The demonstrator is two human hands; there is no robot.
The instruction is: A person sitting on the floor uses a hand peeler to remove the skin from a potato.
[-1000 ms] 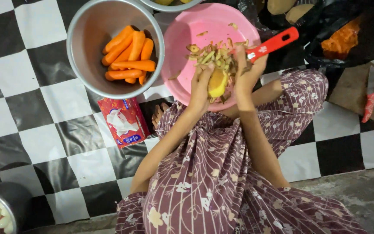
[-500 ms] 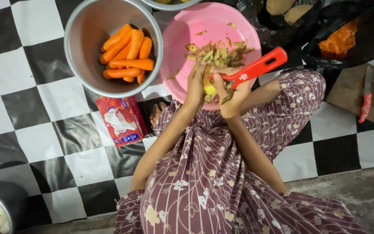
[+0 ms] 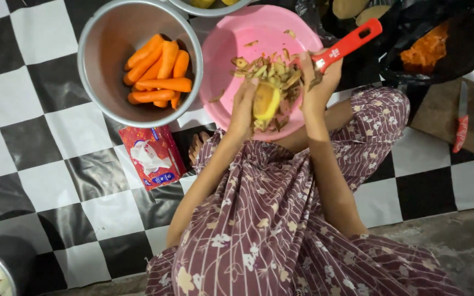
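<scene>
Checkered floor, potato point(image 3: 265, 100) in left hand point(image 3: 245, 107)

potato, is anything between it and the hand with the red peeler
Nothing visible. The left hand holds the yellow potato over the pink basin, and the right hand, gripping the red-handled peeler, is right beside it. Only loose peelings lie around them.

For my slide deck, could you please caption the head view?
Left hand holds a potato over a pink basin; right hand works a red peeler.
</scene>
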